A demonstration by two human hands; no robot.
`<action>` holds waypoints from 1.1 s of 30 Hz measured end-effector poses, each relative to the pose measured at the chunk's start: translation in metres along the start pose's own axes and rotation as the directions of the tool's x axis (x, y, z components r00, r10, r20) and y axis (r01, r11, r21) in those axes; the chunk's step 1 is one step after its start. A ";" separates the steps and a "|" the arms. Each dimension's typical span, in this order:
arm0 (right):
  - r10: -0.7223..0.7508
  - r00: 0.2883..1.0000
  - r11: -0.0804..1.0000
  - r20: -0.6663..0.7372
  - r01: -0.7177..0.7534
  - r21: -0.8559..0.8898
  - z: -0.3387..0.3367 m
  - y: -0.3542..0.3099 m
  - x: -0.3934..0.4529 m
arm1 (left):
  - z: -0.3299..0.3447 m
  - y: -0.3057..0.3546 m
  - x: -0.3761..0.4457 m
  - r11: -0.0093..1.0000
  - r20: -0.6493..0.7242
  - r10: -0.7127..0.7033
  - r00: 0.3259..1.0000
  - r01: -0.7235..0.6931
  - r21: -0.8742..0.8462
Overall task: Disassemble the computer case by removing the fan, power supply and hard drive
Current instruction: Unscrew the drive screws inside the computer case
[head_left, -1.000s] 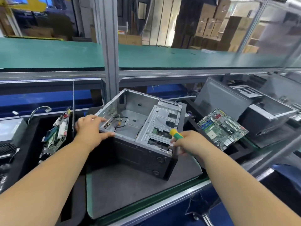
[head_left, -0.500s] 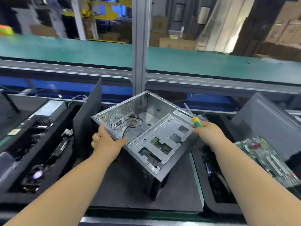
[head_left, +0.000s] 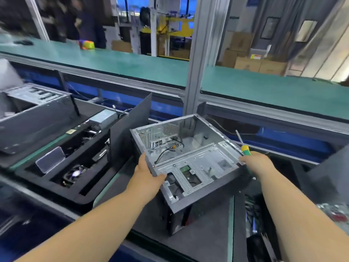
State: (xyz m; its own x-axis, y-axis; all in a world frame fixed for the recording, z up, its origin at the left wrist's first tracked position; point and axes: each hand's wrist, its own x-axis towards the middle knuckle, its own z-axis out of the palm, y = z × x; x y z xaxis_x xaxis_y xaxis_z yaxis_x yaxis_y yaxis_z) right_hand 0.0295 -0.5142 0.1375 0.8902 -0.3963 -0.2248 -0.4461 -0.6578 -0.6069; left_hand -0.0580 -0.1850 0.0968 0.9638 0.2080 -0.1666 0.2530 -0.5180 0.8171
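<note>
An open grey computer case (head_left: pixel 198 140) is tilted above the grey mat (head_left: pixel 198 241), its inside showing bare metal, a black cable and a drive cage. My left hand (head_left: pixel 149 173) grips the case's near left edge, thumb over the rim. My right hand (head_left: pixel 255 163) is at the case's right edge and grips a screwdriver (head_left: pixel 244 148) with a yellow and green handle, its shaft pointing up and away. To the left, a black foam tray (head_left: pixel 56 188) holds a fan (head_left: pixel 74 174) and a silver power supply (head_left: pixel 103 118).
A dark side panel (head_left: pixel 130 125) stands upright between the tray and the case. Another case (head_left: pixel 32 112) sits at far left. A green conveyor belt (head_left: pixel 132 65) runs behind a metal post (head_left: pixel 196 76). More foam slots with parts lie at right (head_left: pixel 255 224).
The case has been lifted and swung leftward, tilting more, with both hands staying on its edges. My view has turned left, bringing the foam tray and left case into view.
</note>
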 end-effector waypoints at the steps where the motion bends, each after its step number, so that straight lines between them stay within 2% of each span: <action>1: -0.003 1.000 1.000 0.000 0.003 0.003 -0.001 0.002 0.000 | 0.001 -0.001 -0.002 1.000 -0.016 0.011 1.000 -0.011 -0.013; 6: -0.024 1.000 0.998 -0.007 0.025 0.061 -0.003 0.014 -0.002 | 0.013 -0.004 -0.003 0.996 -0.047 -0.046 0.998 0.050 0.075; 10: -0.023 1.000 0.989 -0.004 0.023 0.143 -0.004 0.018 -0.010 | 0.016 -0.008 0.004 0.998 -0.036 -0.064 0.997 0.064 0.009; 16: -0.022 1.000 0.992 0.005 0.021 0.123 -0.004 0.022 -0.021 | 0.001 -0.017 0.026 0.997 -0.002 -0.017 1.000 0.017 -0.071; 24: 0.061 0.998 0.987 -0.011 -0.059 0.147 0.004 0.015 -0.048 | -0.026 -0.031 0.072 0.999 0.096 0.036 0.995 -0.032 -0.039; 33: 0.153 0.983 0.982 -0.099 -0.141 0.123 0.027 -0.002 -0.091 | -0.051 -0.035 0.124 0.992 0.231 0.126 0.965 -0.114 -0.061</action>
State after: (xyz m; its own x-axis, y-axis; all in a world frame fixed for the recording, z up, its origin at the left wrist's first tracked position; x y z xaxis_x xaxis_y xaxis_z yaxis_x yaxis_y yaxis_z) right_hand -0.0476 -0.4591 0.1384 0.7977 -0.5538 -0.2388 -0.5523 -0.5117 -0.6582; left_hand 0.0481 -0.0985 0.0759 0.9810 -0.0564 -0.1857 0.1354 -0.4864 0.8632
